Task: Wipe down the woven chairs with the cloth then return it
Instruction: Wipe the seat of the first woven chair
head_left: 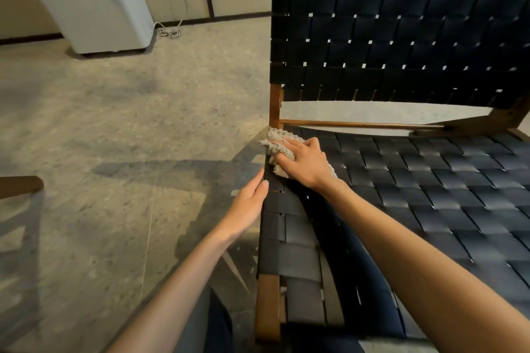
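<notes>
A chair with a wooden frame and black woven straps (pixel 430 180) fills the right half of the view, its backrest upright behind the seat. My right hand (pixel 307 163) presses a crumpled beige cloth (pixel 276 146) onto the seat's far left corner, close to the wooden back post. My left hand (pixel 249 203) rests against the seat's left edge, thumb on top of the straps and fingers over the side, just in front of the cloth.
Speckled floor (pixel 129 123) stretches to the left. A white appliance (pixel 94 0) with a coiled cord (pixel 167 30) stands at the back wall. Part of another wooden chair (pixel 20 185) shows at the left edge.
</notes>
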A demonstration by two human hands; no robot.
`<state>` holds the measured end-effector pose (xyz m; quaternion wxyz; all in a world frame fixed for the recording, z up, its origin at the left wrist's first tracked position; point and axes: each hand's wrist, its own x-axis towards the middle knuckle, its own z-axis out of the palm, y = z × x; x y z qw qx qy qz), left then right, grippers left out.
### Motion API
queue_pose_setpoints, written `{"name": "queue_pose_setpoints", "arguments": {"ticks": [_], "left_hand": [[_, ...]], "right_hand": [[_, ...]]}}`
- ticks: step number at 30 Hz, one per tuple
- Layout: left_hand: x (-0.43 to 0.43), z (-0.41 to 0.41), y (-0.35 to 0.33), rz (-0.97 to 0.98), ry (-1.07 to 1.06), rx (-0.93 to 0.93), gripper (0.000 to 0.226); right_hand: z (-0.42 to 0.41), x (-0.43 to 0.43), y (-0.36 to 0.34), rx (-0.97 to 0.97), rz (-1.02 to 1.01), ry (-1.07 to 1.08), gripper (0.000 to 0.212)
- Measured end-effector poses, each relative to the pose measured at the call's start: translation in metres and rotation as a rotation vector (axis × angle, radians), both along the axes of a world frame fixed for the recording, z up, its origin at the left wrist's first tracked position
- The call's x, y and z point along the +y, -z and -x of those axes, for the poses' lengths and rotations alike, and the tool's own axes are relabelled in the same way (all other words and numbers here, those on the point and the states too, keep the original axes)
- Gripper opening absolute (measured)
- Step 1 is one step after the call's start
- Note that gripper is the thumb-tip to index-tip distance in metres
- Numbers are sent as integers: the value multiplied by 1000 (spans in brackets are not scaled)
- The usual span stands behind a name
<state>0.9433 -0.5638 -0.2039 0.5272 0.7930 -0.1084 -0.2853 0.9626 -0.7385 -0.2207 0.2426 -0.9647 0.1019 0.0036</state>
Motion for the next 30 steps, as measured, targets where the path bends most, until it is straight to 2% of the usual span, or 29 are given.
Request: {"name": "queue_pose_setpoints", "arguments": {"ticks": [5, 8, 20, 24, 27, 30], "left_hand": [[18, 16, -7, -10, -82, -84, 38], [21, 24, -9, 10, -100, -55, 37], [16, 28, -29, 10, -52, -153, 45], [-2, 30, -33, -47, 46, -260, 44], [-15, 30, -30, -182, 144, -395, 45], [-24, 26, -24, -319, 241, -450, 48]], "right_hand": [[66, 30, -24, -47, -53, -77, 53], [106, 46, -34, -73, -73, -127, 44], [215, 91, -67, -105, 83, -152, 42], [236, 83, -66, -74, 180, -95, 55], [243, 65, -61, -11, 279, -20, 63], [234, 58, -53, -6, 306, 5, 62]]}}
